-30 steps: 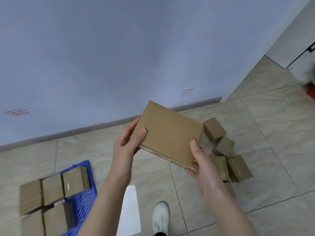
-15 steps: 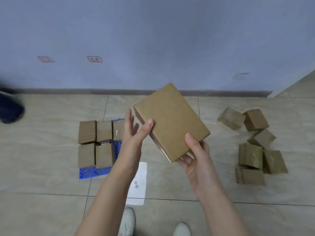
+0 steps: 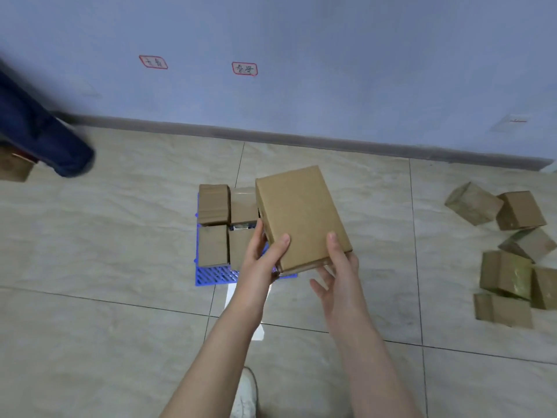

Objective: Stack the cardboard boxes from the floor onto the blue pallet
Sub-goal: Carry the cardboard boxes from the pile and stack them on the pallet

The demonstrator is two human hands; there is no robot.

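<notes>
I hold a flat brown cardboard box (image 3: 301, 215) in the air with both hands, its long side pointing away from me. My left hand (image 3: 260, 260) grips its near left corner, thumb on top. My right hand (image 3: 339, 273) supports the near right corner from below, thumb on top. The box hangs over the right part of the blue pallet (image 3: 215, 274), hiding that side. Several small cardboard boxes (image 3: 214, 226) lie in two rows on the pallet's left and middle. A heap of loose cardboard boxes (image 3: 506, 251) lies on the floor at the right.
The wall and its grey baseboard (image 3: 301, 138) run close behind the pallet. Another person's dark blue trouser leg (image 3: 42, 137) and a box (image 3: 13, 167) are at far left. A white sheet (image 3: 232, 297) lies on the tiles before the pallet, my white shoe (image 3: 245, 393) below.
My view swung left, bringing the pallet to the centre. The held box turned lengthwise and moved over the pallet's right side. Both hands stayed on it.
</notes>
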